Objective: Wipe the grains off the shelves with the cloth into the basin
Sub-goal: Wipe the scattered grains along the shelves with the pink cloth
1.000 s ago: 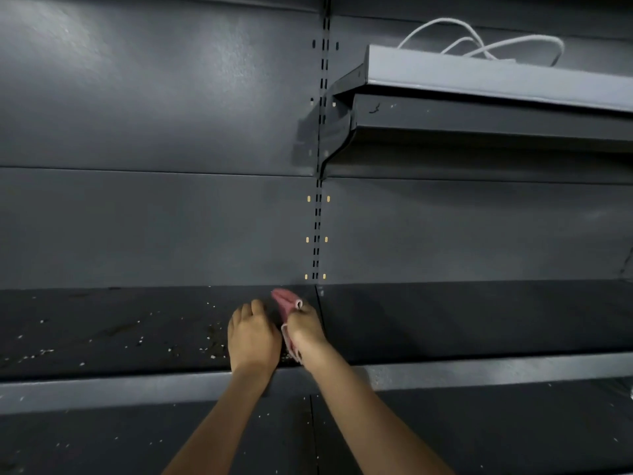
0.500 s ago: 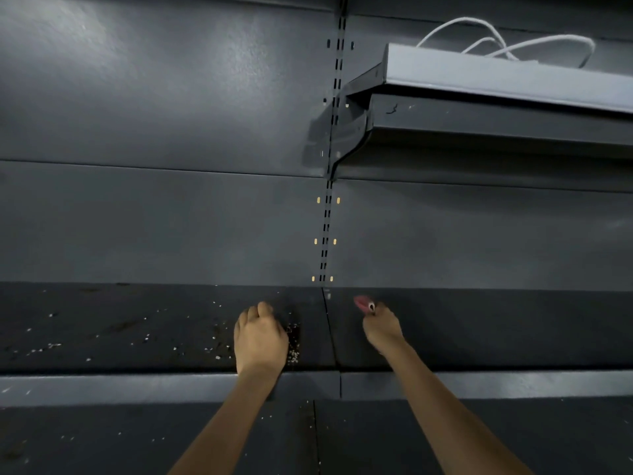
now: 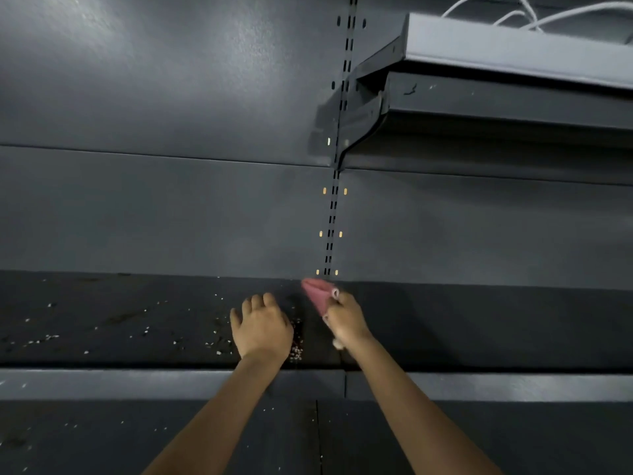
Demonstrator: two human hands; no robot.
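Dark grey metal shelving fills the frame, with a slotted upright running down the middle of the back panel. At the upper right of the frame a higher shelf sticks out, and a white cable lies on top of it. Across the lower half runs the middle shelf, and pale grains are scattered on its left part. A small heap of grains lies just right of the left hand. This hand rests on the shelf with fingers bent a little, and it holds nothing. The right hand grips a pink cloth, which points up and left toward the back panel, near the foot of the upright. The two hands are near each other in the lower centre of the frame.
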